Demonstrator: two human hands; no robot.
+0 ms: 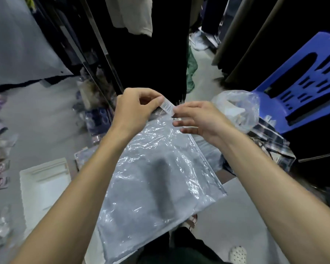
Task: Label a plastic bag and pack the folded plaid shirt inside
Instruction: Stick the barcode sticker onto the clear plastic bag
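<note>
A clear plastic bag lies across my lap, crinkled and shiny, with its far end under my hands. A small white label with fine print is held above the bag's far edge. My left hand pinches the label's left end between thumb and fingers. My right hand touches the label's right end with thumb and forefinger, its other fingers spread. A folded plaid shirt lies to the right, beside the blue chair, partly hidden by my right forearm.
A blue plastic chair stands at the right with a crumpled clear bag on its edge. White flat packets lie on the floor at left. Dark hanging clothes fill the space ahead. Packed garments line the left edge.
</note>
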